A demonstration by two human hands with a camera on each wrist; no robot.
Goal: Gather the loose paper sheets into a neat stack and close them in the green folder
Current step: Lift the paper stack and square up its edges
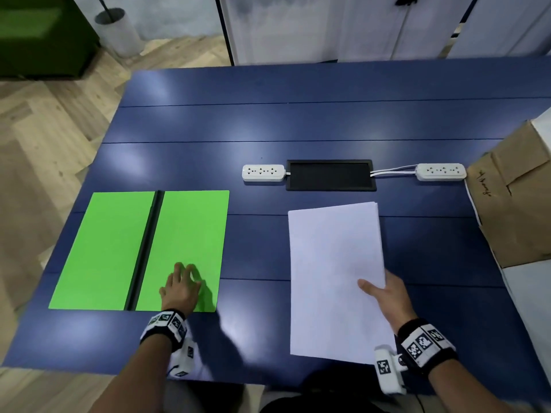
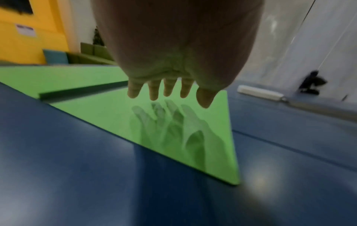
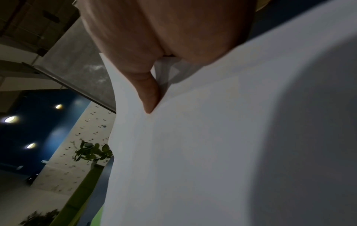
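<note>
The green folder (image 1: 113,248) lies spread flat on the left of the blue table, a black spine down its middle. My left hand (image 1: 182,286) hovers just above its right half (image 2: 119,116), fingers straight and spread, holding nothing. A stack of white paper sheets (image 1: 331,272) is lifted off the table at the right. My right hand (image 1: 384,296) pinches its right edge, thumb on top and fingers underneath. In the right wrist view the paper sheets (image 3: 212,145) fill most of the frame under the thumb (image 3: 148,91).
Two white power strips (image 1: 263,172) (image 1: 440,171) flank a black cable hatch (image 1: 330,175) at mid-table. A brown cardboard box (image 1: 518,201) stands at the right edge. The wooden floor drops off left of the table edge (image 1: 89,180).
</note>
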